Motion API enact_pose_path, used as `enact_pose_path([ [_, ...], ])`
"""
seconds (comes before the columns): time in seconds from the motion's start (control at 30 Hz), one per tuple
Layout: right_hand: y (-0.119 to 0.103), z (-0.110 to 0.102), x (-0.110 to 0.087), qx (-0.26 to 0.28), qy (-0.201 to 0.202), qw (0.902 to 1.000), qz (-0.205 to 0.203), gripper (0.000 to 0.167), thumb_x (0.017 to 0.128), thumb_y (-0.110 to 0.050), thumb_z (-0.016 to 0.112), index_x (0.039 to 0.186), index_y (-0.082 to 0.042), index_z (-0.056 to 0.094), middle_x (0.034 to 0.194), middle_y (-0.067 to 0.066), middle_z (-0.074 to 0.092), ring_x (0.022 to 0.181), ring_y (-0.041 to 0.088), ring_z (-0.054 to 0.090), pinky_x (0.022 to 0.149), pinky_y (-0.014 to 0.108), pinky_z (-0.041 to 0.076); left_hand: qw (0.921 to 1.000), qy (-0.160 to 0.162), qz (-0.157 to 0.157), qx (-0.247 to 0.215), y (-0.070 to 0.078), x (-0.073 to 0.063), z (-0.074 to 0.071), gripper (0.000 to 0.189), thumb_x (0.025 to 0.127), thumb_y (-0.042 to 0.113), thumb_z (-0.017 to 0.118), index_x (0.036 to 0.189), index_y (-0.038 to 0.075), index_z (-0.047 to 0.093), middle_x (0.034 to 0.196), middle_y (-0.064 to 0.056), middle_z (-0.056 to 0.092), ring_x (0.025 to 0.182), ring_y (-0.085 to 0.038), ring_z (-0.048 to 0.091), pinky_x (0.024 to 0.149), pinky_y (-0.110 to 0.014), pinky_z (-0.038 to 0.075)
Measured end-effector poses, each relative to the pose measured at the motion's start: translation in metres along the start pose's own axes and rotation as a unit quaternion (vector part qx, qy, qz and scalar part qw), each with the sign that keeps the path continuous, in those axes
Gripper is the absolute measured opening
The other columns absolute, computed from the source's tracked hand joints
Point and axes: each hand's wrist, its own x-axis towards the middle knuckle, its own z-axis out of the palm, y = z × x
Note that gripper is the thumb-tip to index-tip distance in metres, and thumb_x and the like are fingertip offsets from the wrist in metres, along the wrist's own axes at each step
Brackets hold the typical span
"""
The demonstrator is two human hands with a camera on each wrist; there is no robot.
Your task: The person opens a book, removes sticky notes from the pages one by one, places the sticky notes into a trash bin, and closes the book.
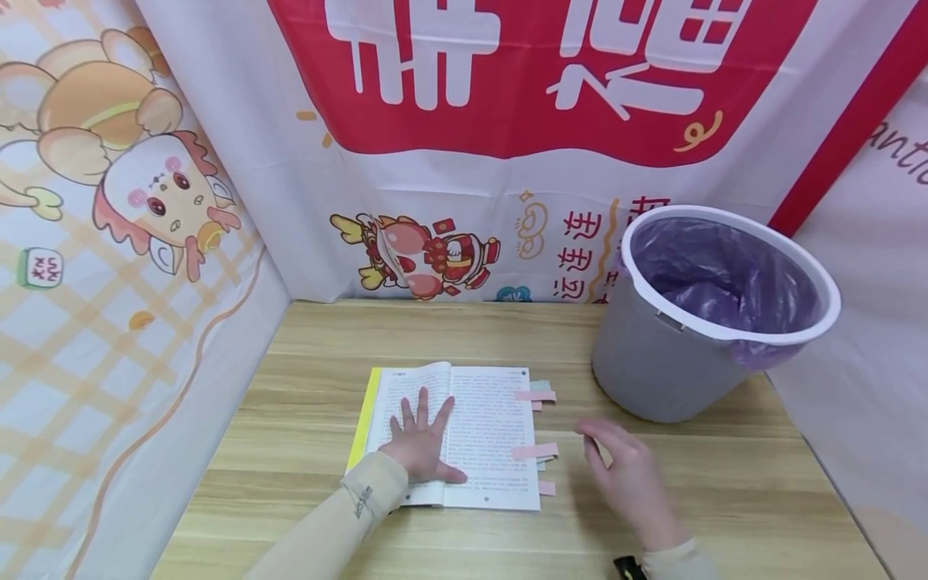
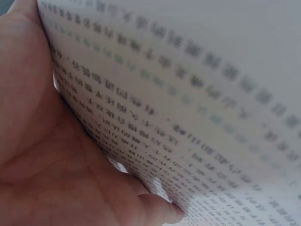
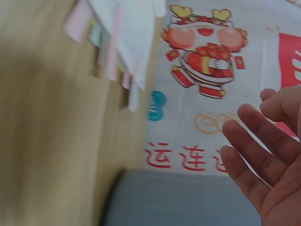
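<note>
An open book (image 1: 489,427) lies on the wooden table, its yellow cover edge showing at the left. My left hand (image 1: 419,447) rests flat with spread fingers across the inner fold, mostly on the left page. Up close in the left wrist view, printed text covers the curved page (image 2: 164,94) beside my palm (image 2: 70,165). Pink sticky tabs (image 1: 535,451) and pale blue-green ones stick out from the book's right edge. To the right of these tabs, my right hand (image 1: 632,475) hovers with loosely bent fingers; nothing is visible in it in the right wrist view.
A grey trash bin (image 1: 652,354) with a white rim and a purple liner (image 1: 696,282) stands at the back right of the table (image 1: 348,330). Printed cloth (image 1: 464,177) hangs behind and along both sides. A black band (image 1: 629,568) shows near my right wrist.
</note>
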Motion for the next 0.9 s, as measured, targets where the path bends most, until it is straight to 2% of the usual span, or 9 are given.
enact_pose_path([
  [0.07,0.000,0.005,-0.006,-0.006,-0.008,0.9999,0.003,0.033,0.070,0.014,0.076,0.098,-0.005,0.075,0.098,0.007,0.074,0.089,0.022,0.071,0.080,0.032,0.056,1.0000,0.001,0.001,0.001,0.000,0.000,0.000,0.136,0.057,0.078,0.076,0.161,0.026,0.004,0.160,-0.026,-0.018,0.140,-0.059,-0.008,0.109,-0.072,0.009],
  [0.17,0.001,0.010,-0.014,-0.005,-0.020,0.9996,0.017,0.034,0.070,0.015,0.078,0.097,-0.006,0.075,0.098,0.006,0.074,0.090,0.020,0.071,0.078,0.036,0.056,1.0000,-0.001,0.000,0.007,0.001,-0.001,-0.001,0.135,0.059,0.077,0.076,0.161,0.026,0.003,0.160,-0.026,-0.018,0.140,-0.059,-0.007,0.110,-0.071,0.010],
  [0.4,0.003,0.021,-0.025,-0.006,-0.037,0.9987,0.033,0.032,0.071,0.013,0.079,0.095,-0.006,0.075,0.097,0.005,0.074,0.090,0.020,0.071,0.077,0.035,0.057,1.0000,-0.001,0.003,0.003,0.005,-0.005,-0.005,0.133,0.060,0.075,0.077,0.161,0.023,0.006,0.160,-0.027,-0.016,0.141,-0.059,-0.006,0.110,-0.072,0.011],
  [0.9,0.004,0.040,-0.039,0.000,-0.077,0.9947,0.069,0.029,0.073,0.009,0.080,0.095,-0.009,0.075,0.098,0.004,0.074,0.091,0.020,0.071,0.077,0.038,0.058,0.9998,-0.008,-0.003,0.018,0.003,0.000,-0.002,0.136,0.060,0.078,0.075,0.161,0.027,0.000,0.160,-0.025,-0.020,0.141,-0.058,-0.008,0.110,-0.071,0.010],
])
